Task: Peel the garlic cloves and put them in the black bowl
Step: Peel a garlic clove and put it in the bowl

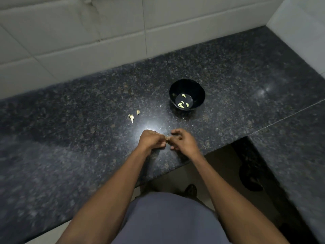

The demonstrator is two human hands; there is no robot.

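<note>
Speckled dark granite formed the countertop [88,106], which ran from a wall of pale tiles [70,41] to a front edge that stepped back beside the person's right arm. Both hands met above the near part of that surface, close to a bright patch of reflected light. The left hand [152,140] had its fingers curled inward, and the right hand [182,140] faced it with its thumb and forefinger brought together; between them a small pale garlic clove [168,138] was pinched by the fingertips of both hands, with only a sliver of it visible. Whether any skin had come off that clove could not be told. Beyond the hands and a little to the right stood the black bowl [187,85], upright on the granite and well apart from them. On its bottom lay several peeled cloves [182,103], pale yellow-green, some touching each other and one lying slightly apart toward the far side. To the left of the bowl, and beyond the left hand, two unpeeled cloves [131,118] rested on the counter near each other, papery skin on them. A few tiny white flecks lay on the stone between the bowl and the hands. Below the forearms a grey garment [167,222] filled the lower middle.
</note>
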